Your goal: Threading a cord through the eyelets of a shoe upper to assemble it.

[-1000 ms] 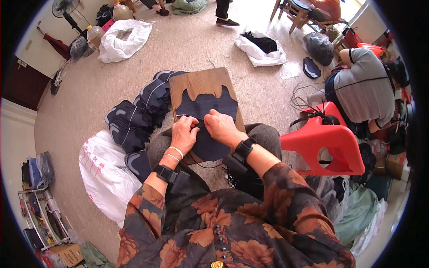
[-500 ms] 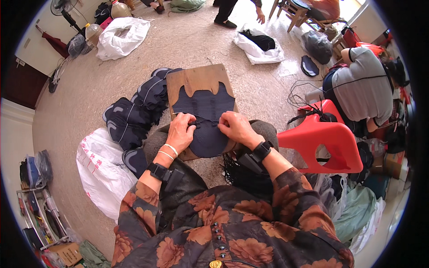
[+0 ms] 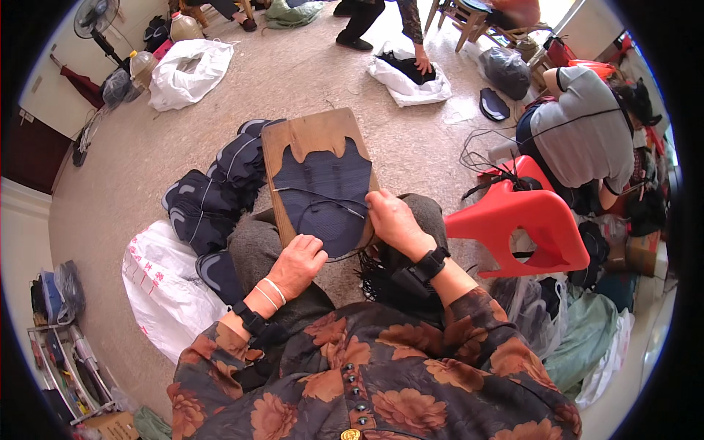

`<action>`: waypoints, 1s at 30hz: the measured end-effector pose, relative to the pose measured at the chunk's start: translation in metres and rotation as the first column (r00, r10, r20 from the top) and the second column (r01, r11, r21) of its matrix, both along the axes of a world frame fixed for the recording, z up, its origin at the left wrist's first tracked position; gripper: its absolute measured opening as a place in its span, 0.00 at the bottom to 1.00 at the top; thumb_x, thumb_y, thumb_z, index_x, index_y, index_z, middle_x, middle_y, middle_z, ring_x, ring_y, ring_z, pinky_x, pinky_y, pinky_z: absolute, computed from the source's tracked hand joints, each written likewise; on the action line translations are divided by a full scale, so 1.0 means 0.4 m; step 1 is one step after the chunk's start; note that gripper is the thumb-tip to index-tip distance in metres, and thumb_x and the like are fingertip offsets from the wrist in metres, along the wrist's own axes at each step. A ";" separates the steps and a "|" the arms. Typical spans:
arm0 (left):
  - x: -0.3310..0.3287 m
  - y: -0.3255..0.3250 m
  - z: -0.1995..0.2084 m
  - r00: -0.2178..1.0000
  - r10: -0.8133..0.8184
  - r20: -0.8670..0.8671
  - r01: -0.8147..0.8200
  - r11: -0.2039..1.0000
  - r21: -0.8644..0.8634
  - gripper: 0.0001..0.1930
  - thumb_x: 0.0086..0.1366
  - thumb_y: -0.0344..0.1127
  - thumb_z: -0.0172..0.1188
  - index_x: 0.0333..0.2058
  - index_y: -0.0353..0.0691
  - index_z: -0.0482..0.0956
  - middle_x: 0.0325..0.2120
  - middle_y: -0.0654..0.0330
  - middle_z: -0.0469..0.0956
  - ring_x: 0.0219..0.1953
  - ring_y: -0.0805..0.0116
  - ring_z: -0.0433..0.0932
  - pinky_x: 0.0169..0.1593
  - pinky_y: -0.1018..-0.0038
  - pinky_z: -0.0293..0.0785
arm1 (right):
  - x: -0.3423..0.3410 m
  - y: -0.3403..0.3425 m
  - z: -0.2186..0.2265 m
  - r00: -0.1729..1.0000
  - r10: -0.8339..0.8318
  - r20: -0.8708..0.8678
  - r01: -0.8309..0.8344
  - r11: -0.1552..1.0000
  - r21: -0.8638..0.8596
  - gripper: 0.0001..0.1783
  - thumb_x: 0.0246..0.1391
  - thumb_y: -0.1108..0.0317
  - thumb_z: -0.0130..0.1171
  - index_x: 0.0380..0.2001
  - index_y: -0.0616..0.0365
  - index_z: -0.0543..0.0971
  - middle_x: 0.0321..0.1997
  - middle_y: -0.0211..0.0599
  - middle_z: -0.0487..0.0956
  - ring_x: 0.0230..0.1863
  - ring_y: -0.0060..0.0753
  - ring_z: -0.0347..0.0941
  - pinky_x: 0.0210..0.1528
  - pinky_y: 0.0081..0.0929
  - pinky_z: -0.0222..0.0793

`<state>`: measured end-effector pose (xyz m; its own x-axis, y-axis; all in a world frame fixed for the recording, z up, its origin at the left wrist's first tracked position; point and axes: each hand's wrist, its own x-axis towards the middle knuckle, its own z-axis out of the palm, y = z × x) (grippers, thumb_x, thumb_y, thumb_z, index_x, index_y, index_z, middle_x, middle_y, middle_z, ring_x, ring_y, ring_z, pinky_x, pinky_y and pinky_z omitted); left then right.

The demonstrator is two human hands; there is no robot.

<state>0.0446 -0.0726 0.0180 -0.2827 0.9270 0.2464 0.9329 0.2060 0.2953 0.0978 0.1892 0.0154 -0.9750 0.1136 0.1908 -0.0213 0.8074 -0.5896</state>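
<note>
a board (image 3: 315, 130) lies under a cloth (image 3: 323, 173), which sits toward its 6 o'clock; the right hand (image 3: 397, 222), fingers bent, is at the cloth's 3 o'clock edge, the left hand (image 3: 295, 264), fingers curled, at 7 o'clock, what either grips i cannot tell; a cord (image 3: 334, 201) crosses the cloth

"What do we have lying on the wooden board (image 3: 308, 130)?"

"We have a dark navy fabric piece (image 3: 323, 170), spread flat, its notched edge at the far end and its rounded end toward us."

"And how do we find the cord (image 3: 324, 198)?"

"We see it thin and dark, crossing itself on the fabric, one pale tip by the left edge, another toward the right."
</note>
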 end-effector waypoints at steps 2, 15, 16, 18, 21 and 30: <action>-0.004 -0.002 0.001 0.999 0.000 0.054 -0.002 0.999 0.047 0.06 0.52 0.24 0.61 0.29 0.35 0.74 0.37 0.54 0.74 0.43 0.53 0.75 0.48 0.61 0.73 | 0.007 -0.014 -0.005 0.992 0.028 0.121 -0.046 0.988 0.150 0.13 0.55 0.74 0.54 0.44 0.60 0.74 0.40 0.51 0.77 0.44 0.57 0.77 0.46 0.48 0.73; -0.132 0.099 -0.037 0.771 0.375 0.514 -0.525 0.832 0.181 0.06 0.56 0.30 0.65 0.33 0.39 0.81 0.34 0.56 0.76 0.43 0.52 0.76 0.49 0.61 0.71 | -0.071 -0.008 -0.027 0.921 -0.098 0.376 0.296 0.805 -0.514 0.09 0.50 0.76 0.58 0.36 0.67 0.77 0.23 0.41 0.80 0.26 0.34 0.81 0.31 0.29 0.76; -0.131 0.119 -0.030 0.834 0.406 0.375 -0.492 0.853 0.171 0.07 0.56 0.31 0.67 0.34 0.41 0.81 0.34 0.56 0.76 0.43 0.54 0.76 0.49 0.61 0.71 | -0.074 -0.008 -0.034 0.924 -0.101 0.370 0.293 0.809 -0.510 0.09 0.50 0.76 0.58 0.36 0.67 0.77 0.23 0.41 0.80 0.26 0.34 0.81 0.31 0.29 0.76; -0.142 0.149 -0.030 0.880 0.434 0.190 -0.461 0.878 0.129 0.10 0.54 0.34 0.70 0.36 0.46 0.83 0.34 0.57 0.75 0.44 0.55 0.75 0.49 0.60 0.69 | -0.077 -0.018 -0.041 0.931 -0.077 0.356 0.276 0.788 -0.551 0.08 0.52 0.74 0.59 0.35 0.68 0.78 0.25 0.41 0.82 0.22 0.31 0.80 0.27 0.28 0.76; -0.179 0.164 -0.035 0.866 0.444 0.229 -0.458 0.889 0.008 0.08 0.52 0.33 0.70 0.33 0.46 0.82 0.35 0.56 0.75 0.44 0.52 0.75 0.48 0.58 0.70 | -0.088 -0.019 -0.022 0.929 -0.104 0.354 0.273 0.840 -0.469 0.08 0.53 0.73 0.59 0.35 0.68 0.79 0.27 0.45 0.83 0.26 0.37 0.82 0.31 0.31 0.77; -0.201 0.158 -0.054 0.947 0.266 0.179 -0.276 0.961 0.032 0.05 0.57 0.30 0.62 0.31 0.44 0.75 0.33 0.55 0.73 0.41 0.53 0.74 0.43 0.60 0.71 | -0.123 -0.048 -0.044 0.996 -0.024 -0.088 0.019 0.998 -0.054 0.10 0.53 0.73 0.58 0.39 0.57 0.77 0.39 0.49 0.78 0.43 0.56 0.77 0.44 0.47 0.74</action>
